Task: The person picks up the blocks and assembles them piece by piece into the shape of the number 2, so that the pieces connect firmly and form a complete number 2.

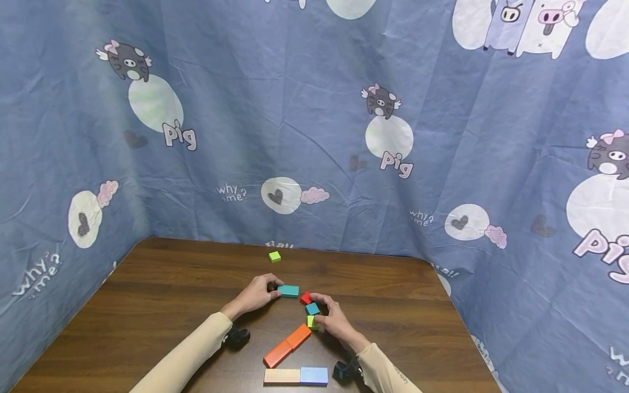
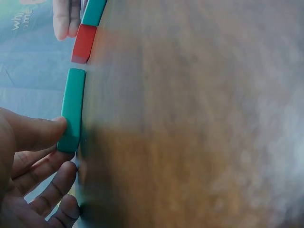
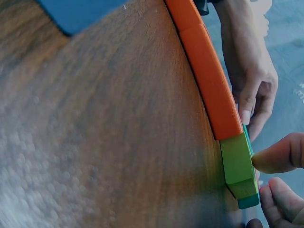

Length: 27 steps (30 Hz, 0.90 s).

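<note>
In the head view my left hand pinches the left end of a long teal block lying on the table. The left wrist view shows the thumb on its side and a narrow gap to the red cube. My right hand rests beside a short row: the red cube, a blue cube and a lime-green cube. Its thumb touches the green cube, and its fingers extend towards the red one. Two orange blocks lie end to end, continuing from the green cube.
Near the front edge lie a beige block and a light-blue block, joined end to end. Another lime-green block sits at the back of the brown wooden table. A blue patterned curtain hangs behind.
</note>
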{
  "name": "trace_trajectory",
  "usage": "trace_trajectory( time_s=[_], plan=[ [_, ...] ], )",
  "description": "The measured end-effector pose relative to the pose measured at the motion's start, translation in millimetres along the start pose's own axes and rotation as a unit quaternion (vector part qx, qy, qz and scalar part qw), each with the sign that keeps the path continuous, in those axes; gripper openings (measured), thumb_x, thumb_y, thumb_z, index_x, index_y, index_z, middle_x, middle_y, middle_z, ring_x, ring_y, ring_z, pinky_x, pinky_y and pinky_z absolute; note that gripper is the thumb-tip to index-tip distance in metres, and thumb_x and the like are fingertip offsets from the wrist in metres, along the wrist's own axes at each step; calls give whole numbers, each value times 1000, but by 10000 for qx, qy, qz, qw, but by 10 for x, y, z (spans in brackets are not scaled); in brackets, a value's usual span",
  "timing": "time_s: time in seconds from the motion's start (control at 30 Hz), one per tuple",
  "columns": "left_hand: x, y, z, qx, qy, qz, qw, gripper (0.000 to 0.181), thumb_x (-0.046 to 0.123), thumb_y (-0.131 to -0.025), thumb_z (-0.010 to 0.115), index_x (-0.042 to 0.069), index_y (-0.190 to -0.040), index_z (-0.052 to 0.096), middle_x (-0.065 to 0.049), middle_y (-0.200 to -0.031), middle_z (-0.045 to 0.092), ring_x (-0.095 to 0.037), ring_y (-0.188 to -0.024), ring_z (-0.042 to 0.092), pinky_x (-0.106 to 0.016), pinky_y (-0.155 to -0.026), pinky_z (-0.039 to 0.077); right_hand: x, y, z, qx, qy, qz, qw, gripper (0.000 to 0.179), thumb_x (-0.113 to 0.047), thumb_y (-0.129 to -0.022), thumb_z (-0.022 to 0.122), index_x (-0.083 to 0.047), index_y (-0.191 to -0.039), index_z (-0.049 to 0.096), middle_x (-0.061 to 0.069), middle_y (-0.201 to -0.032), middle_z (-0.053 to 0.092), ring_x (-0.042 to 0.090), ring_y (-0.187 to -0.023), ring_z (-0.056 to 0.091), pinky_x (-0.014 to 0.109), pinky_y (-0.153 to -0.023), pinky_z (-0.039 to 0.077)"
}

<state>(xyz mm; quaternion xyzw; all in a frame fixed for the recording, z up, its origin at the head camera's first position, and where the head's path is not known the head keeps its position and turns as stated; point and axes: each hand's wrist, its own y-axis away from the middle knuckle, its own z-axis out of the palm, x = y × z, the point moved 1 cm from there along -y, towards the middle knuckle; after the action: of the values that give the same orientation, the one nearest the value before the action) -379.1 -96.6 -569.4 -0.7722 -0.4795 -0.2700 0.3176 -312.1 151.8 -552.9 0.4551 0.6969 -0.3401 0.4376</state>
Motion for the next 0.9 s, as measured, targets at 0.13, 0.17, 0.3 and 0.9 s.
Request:
trace_trajectory(
  time_s=[0.13,0.17,0.3,0.9],
  plan=[
    [9,25,9,-2,7,55,10000,18,11,-85,71,12,-103,69,2,-91,65,-9,-78,56,-24,-68,46,54,-14,15,56,107,-35,9999,57,9,-77,62,3,-133,49,22,-135,50,40,-124,43,55,-103,31],
    [10,31,11,1,1,101,9999,18,11,-85,71,11,-103,69,2,-92,65,-9,-79,56,-24,-68,46,81,-22,16,74,131,-36,9999,57,8,-77,62,2,-133,50,21,-135,51,39,-124,43,54,-103,31],
    [21,38,23,-14,-27,174,9998,18,12,-85,71,11,-103,69,2,-93,65,-8,-79,56,-24,-69,46,170,-51,9,74,112,72,9999,58,5,-77,64,-4,-133,51,15,-136,51,34,-125,43,53,-104,31],
    [45,49,50,-90,-97,82,9999,18,14,-86,71,12,-104,69,3,-91,65,-9,-77,54,-24,-67,44,-33,21,6,156,103,120,9998,56,9,-76,61,2,-131,51,21,-133,51,39,-123,40,56,-102,29]
  ],
)
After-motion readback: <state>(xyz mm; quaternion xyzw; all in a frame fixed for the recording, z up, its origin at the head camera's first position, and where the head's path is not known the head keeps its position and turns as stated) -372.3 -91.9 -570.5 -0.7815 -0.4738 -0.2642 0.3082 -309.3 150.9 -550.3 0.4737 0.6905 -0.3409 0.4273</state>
